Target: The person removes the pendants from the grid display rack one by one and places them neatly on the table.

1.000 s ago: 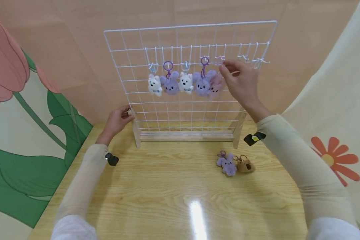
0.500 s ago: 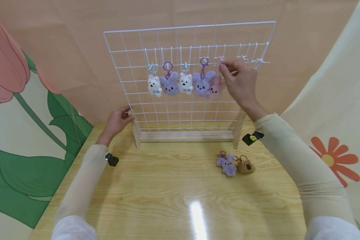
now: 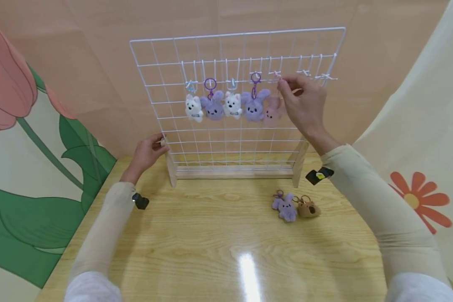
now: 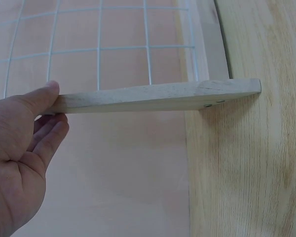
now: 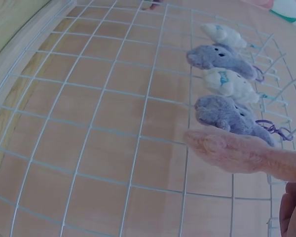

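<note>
My left hand [image 3: 147, 152] pinches the upper end of the wooden side post [image 4: 153, 95] of a white wire grid rack [image 3: 219, 140], thumb on one side and fingers on the other. Up at the hooks, my right hand [image 3: 306, 102] pinches the ring of a pink plush keychain [image 3: 272, 114], which hangs below the fingertips. In the right wrist view the pink plush [image 5: 237, 150] lies beside a purple bunny keychain [image 5: 227, 113]. Left of it in the head view hang a purple bunny [image 3: 253, 107], a white dog [image 3: 233, 105], another purple bunny [image 3: 213, 107] and another white dog [image 3: 193, 108].
A purple bunny keychain [image 3: 286, 207] and a brown plush keychain [image 3: 308, 208] lie on the wooden table [image 3: 196, 235], in front of the rack's right foot. Bare white hooks [image 3: 326, 77] stick out at the rack's upper right. A peach cloth [image 3: 79, 84] hangs behind.
The pink plush has swung slightly right, away from the purple bunny that partly covered it. The right hand has shifted only a little; the left hand stays on the post.
</note>
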`<act>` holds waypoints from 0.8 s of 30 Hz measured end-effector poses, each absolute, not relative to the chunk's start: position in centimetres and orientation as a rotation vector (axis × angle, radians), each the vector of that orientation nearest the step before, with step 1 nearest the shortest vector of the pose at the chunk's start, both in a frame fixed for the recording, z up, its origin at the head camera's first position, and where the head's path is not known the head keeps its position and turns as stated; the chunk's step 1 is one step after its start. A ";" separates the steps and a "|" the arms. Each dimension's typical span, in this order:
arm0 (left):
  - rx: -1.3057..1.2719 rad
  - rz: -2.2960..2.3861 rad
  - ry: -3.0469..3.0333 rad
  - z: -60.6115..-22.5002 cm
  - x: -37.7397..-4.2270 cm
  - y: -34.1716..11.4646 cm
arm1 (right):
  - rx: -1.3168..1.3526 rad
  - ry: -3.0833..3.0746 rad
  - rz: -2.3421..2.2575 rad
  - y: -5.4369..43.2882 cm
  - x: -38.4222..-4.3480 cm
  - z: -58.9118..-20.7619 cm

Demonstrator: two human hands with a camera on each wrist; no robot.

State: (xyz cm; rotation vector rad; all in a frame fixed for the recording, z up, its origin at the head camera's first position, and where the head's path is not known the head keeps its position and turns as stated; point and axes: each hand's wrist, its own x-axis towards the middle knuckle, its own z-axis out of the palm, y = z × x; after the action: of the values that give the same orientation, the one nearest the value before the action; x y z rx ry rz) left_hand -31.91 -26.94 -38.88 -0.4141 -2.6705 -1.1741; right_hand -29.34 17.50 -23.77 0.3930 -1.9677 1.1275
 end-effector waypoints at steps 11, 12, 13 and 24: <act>-0.396 -1.186 -2.679 -39.0 -31.8 -26.9 | 0.437 -1.937 1.130 17.7 -27.8 -23.1; -0.397 -1.188 -2.680 -39.0 -31.8 -26.9 | 0.441 -1.939 1.127 17.7 -27.7 -23.1; -0.399 -1.190 -2.680 -39.1 -31.8 -26.9 | 0.446 -1.944 1.125 17.7 -27.6 -23.1; -0.397 -1.184 -2.675 -39.1 -31.9 -26.9 | 0.526 -2.018 1.087 18.6 -26.1 -24.5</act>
State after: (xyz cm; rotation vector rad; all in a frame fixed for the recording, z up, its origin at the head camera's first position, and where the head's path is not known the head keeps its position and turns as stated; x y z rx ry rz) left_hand -31.86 -26.87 -39.06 -0.3973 -2.6754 -1.1835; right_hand -26.14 18.63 -24.47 0.5264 -2.0181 1.0867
